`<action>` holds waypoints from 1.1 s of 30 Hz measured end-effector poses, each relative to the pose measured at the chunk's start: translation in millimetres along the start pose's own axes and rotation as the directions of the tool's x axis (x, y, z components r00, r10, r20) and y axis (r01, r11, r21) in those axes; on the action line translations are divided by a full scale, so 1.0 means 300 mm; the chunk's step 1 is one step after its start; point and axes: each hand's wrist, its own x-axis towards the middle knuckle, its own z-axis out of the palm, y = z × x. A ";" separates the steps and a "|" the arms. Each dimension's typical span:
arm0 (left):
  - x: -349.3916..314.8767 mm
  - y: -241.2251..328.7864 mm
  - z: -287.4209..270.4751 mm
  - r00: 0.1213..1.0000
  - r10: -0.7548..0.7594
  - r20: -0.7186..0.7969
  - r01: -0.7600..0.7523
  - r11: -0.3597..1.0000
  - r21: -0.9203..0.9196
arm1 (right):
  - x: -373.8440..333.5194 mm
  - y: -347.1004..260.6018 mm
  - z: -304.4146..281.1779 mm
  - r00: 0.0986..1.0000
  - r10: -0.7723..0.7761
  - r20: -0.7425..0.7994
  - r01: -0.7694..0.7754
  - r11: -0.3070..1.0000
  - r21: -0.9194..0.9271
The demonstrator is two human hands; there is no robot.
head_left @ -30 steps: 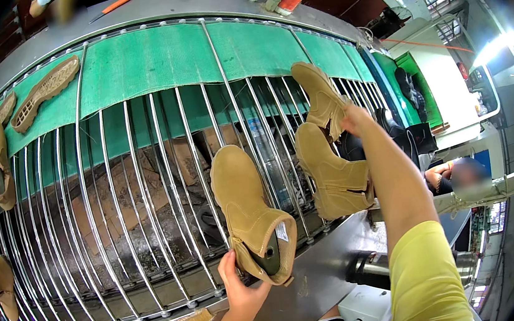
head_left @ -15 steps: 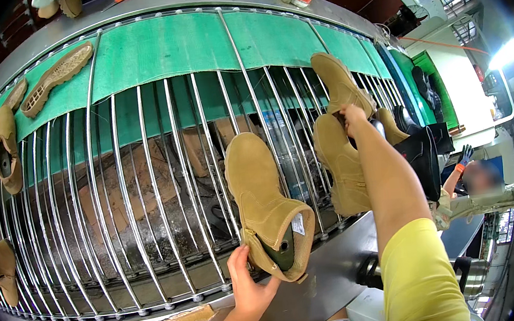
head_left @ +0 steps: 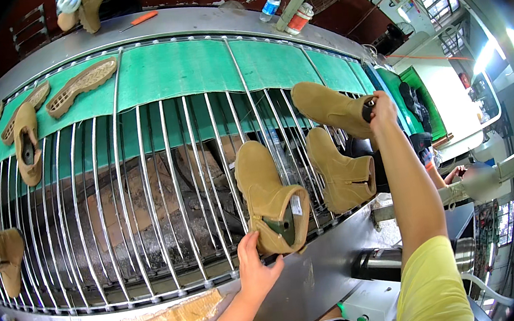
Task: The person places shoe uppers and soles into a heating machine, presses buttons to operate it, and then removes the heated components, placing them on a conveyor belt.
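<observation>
A tan ankle boot (head_left: 263,175) lies on the metal bars in front of me, toe pointing away and its open shaft facing me. At the rim of that shaft is my left hand (head_left: 258,274), thumb and fingertips holding it. My right hand (head_left: 383,111) grips a second tan boot (head_left: 328,108) at its shaft opening, where a dark piece shows; its toe points left. Just below this one a third tan boot (head_left: 341,173) rests on the bars, a zip visible on its side.
The barred conveyor (head_left: 167,195) carries a green cloth strip (head_left: 166,71) with loose soles (head_left: 82,86). More boots (head_left: 5,259) lie at the left. Beyond are a screwdriver-like orange-handled tool (head_left: 140,18), a water bottle (head_left: 271,5) and another person's gloved hand (head_left: 68,1). Another person is at right.
My right hand has lifted the second boot toward me and right, its shaft turned rightward. The conveyor's boots and soles appear shifted right in the picture. My left hand stays at the near boot.
</observation>
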 end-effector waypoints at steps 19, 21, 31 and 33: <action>-0.734 0.418 0.028 0.991 -0.014 -0.132 -0.128 0.164 -0.978 | -1.565 -0.139 -1.006 0.858 -0.017 0.514 -0.262 0.846 0.465; -0.925 0.417 -0.088 0.978 -0.210 -0.004 0.011 0.072 -0.997 | -1.661 -0.081 -1.178 0.697 -0.021 0.717 -0.315 0.889 0.332; -1.548 0.149 -0.407 0.921 -0.093 0.378 0.375 0.476 -0.796 | -2.069 0.069 -1.559 0.616 0.038 0.787 -0.431 0.852 0.297; -1.575 0.175 -0.431 0.943 -0.103 0.316 0.331 0.389 -0.860 | -2.109 0.099 -1.584 0.612 0.074 0.787 -0.483 0.823 0.299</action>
